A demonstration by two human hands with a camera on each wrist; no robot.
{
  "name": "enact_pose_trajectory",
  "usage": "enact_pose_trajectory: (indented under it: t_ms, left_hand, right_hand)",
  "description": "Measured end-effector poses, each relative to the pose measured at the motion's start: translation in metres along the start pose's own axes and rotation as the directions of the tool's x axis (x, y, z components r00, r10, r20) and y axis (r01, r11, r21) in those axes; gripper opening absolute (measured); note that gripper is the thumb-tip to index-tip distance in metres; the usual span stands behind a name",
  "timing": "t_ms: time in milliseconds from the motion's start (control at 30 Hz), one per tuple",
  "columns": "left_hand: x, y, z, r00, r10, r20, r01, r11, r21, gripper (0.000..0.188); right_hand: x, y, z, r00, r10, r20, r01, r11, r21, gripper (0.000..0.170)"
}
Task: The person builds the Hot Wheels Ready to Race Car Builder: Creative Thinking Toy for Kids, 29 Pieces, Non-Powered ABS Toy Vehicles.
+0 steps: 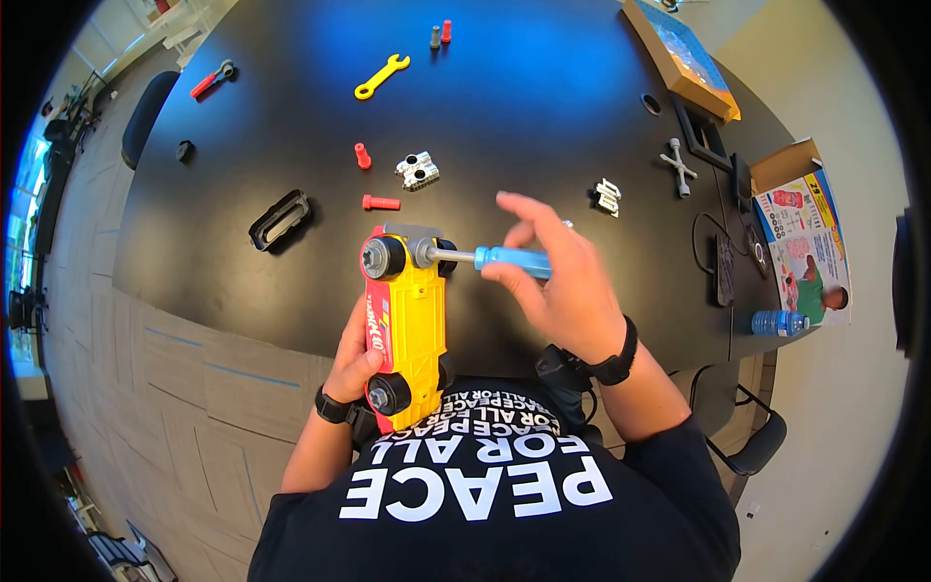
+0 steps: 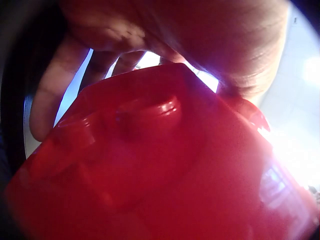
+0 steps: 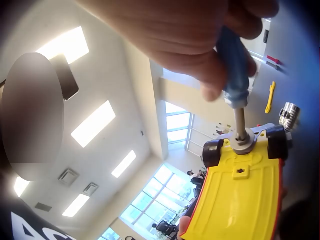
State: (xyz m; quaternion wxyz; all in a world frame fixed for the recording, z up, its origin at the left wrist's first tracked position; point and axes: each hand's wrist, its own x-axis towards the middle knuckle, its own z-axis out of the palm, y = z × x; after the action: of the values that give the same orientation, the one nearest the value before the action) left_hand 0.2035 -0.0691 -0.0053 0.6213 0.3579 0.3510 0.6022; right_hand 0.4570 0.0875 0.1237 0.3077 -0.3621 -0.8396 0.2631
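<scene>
My left hand (image 1: 351, 367) grips a toy car (image 1: 419, 335) by its red side, the yellow underside turned towards my right hand. In the left wrist view the car's glossy red body (image 2: 150, 175) fills most of the picture, with fingers behind it. Between the thumb and fingers of my right hand (image 1: 574, 291) is the blue handle of a toy screwdriver (image 1: 519, 260). Its grey shaft (image 3: 239, 122) meets a round grey fitting (image 3: 242, 142) between two black wheels at one end of the underside. The screwdriver's tip is hidden inside that fitting.
Beyond the car on the black table lie red bolts (image 1: 381, 203), a silver engine block (image 1: 417, 170), a black frame-like part (image 1: 279, 220) and a yellow wrench (image 1: 382, 77). To the right are another silver part (image 1: 607, 197), a cross wrench (image 1: 678, 169) and a water bottle (image 1: 779, 323).
</scene>
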Motion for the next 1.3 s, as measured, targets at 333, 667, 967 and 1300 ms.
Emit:
enact_pose_trajectory:
  t_ms: [333,667,967,1300]
  left_hand:
    - [-0.001,0.002,0.001,1.0,-0.012,0.015,0.012,1.0,-0.011,0.112]
    - [-0.003,-0.005,-0.004,1.0,-0.022,0.011,0.023,1.0,-0.014,0.113]
    - [-0.001,-0.001,-0.003,1.0,-0.028,0.013,0.028,1.0,-0.007,0.116]
    - [-0.002,0.006,-0.006,0.979,-0.091,0.185,0.087,0.996,0.03,0.141]
  right_hand:
    - [0.003,-0.003,0.003,0.986,-0.149,-0.078,0.145,0.988,-0.057,0.062]
    - [-0.004,-0.002,0.004,0.998,0.035,0.045,-0.033,0.999,-0.036,0.064]
    - [-0.002,0.004,0.008,0.993,0.11,0.04,-0.109,0.994,-0.032,0.053]
    - [-0.012,0.003,-0.001,0.997,-0.007,0.076,0.008,1.0,-0.012,0.032]
